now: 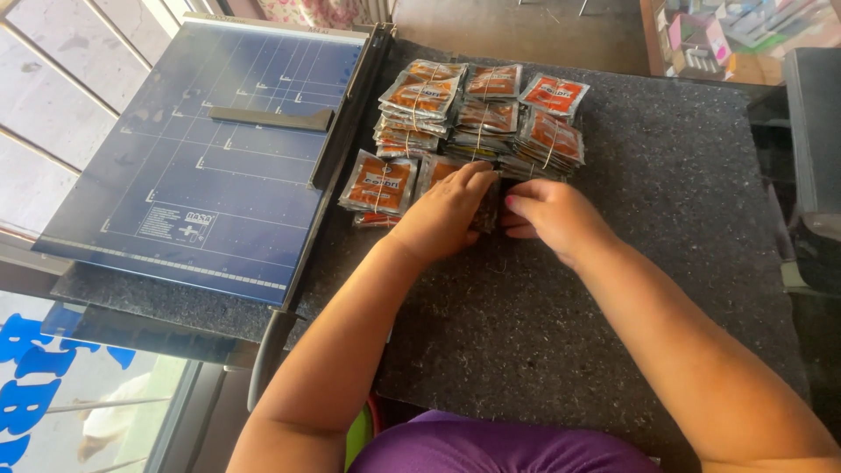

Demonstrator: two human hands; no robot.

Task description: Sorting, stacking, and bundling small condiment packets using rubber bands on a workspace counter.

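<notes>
At the centre of the frame, a small dark stack of flat packets (487,203) is seen held between both hands on the dark speckled felt-like worktop (613,289). The left hand (451,210) is laid over the stack from the left, its fingers curled down across the top and pressed together on it; the right hand (547,215) is closed against the stack's right edge, fingertips pinched on it. Just above and to the left, banded bundles of orange-and-silver foil sachets (482,114) are found already tied with thin elastic bands and set in rows, roughly seven or eight in number, with one further bundle (378,184) lying left of the hands. On that evidence a good part of the bundling is judged done, the stack in hand being the one under work; no loose supply of unbundled sachets is visible, so what is left cannot be counted. Whether a band is on the held stack cannot be told, as the fingers cover it. A blue gridded paper trimmer with a black arm (210,158) occupies the upper left, unused. The right edge of the frame is cut off and its dark objects are hard to make out.
</notes>
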